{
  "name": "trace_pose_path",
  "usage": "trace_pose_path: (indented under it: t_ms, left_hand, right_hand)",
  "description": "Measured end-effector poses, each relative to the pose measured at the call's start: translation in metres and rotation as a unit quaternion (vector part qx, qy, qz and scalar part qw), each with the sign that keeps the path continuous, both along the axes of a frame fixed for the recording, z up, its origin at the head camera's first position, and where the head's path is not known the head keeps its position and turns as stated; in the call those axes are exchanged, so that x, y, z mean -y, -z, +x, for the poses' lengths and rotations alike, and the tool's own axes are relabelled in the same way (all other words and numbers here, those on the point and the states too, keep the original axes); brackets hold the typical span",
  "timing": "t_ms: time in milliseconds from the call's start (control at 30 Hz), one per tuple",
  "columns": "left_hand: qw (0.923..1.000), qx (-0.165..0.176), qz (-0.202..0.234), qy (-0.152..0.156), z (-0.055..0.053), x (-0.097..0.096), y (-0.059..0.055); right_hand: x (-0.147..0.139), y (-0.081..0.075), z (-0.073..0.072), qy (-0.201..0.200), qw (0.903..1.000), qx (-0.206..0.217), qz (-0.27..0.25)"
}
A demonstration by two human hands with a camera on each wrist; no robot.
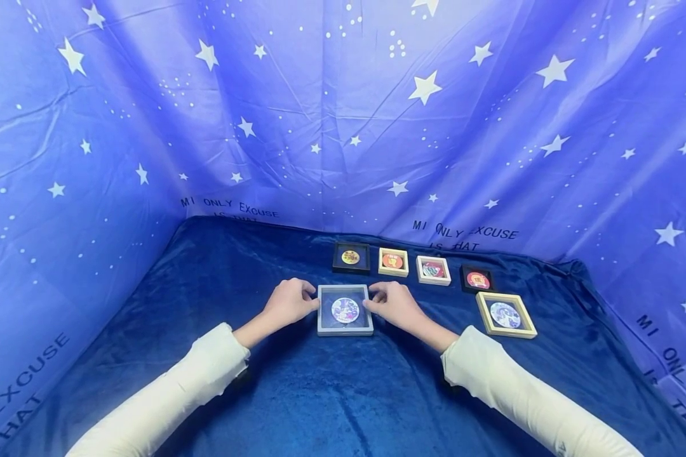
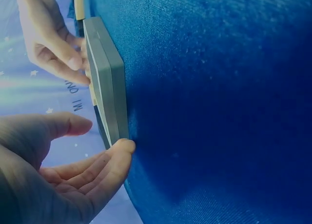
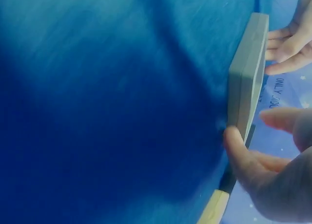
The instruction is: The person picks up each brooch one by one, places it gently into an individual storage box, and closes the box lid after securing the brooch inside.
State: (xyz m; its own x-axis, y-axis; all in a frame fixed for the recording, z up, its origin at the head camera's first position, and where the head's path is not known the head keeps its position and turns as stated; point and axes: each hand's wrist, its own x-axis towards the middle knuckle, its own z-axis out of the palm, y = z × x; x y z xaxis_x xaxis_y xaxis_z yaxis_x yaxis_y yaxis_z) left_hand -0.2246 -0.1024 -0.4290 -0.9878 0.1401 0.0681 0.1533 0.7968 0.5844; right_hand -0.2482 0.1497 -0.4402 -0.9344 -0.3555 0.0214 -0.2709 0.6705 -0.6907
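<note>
A grey square display frame (image 1: pixel 345 331) lies flat on the dark blue cloth, with a round white-and-purple coin (image 1: pixel 345 310) behind its clear window. My left hand (image 1: pixel 290 301) is at its left side; in the left wrist view its fingertips (image 2: pixel 126 146) touch the frame's edge and the thumb stays apart. At the opposite side is my right hand (image 1: pixel 397 301). A fingertip (image 3: pixel 233 134) of it touches the edge in the right wrist view, its thumb held off the frame. Both hands have relaxed, slightly bent fingers.
Behind stand a black frame (image 1: pixel 337 261), two small pale frames (image 1: pixel 393 273) (image 1: pixel 433 280) and another black frame (image 1: pixel 466 280), each with a round piece. A larger pale yellow frame (image 1: pixel 509 331) lies at the right. A starry purple curtain (image 1: pixel 331 114) surrounds the cloth-covered surface (image 1: pixel 251 400).
</note>
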Motion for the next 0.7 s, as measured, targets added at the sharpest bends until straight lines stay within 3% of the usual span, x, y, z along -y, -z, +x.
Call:
trace_pose_path:
  t_ms: [133,233,700]
  left_hand:
    - [0.9999,0.011,0.002,-0.011,-0.001,0.000,0.000]
    - [0.9997,0.018,0.007,-0.015,-0.001,0.001,0.000]
    - [0.9991,0.018,0.031,-0.023,-0.004,0.004,-0.001]
  right_hand:
    - [0.008,0.000,0.003,0.042,0.9962,0.070,-0.032]
    - [0.013,0.001,0.003,0.067,0.9922,0.099,-0.038]
    - [0.000,-0.002,-0.006,0.094,0.9919,0.077,-0.037]
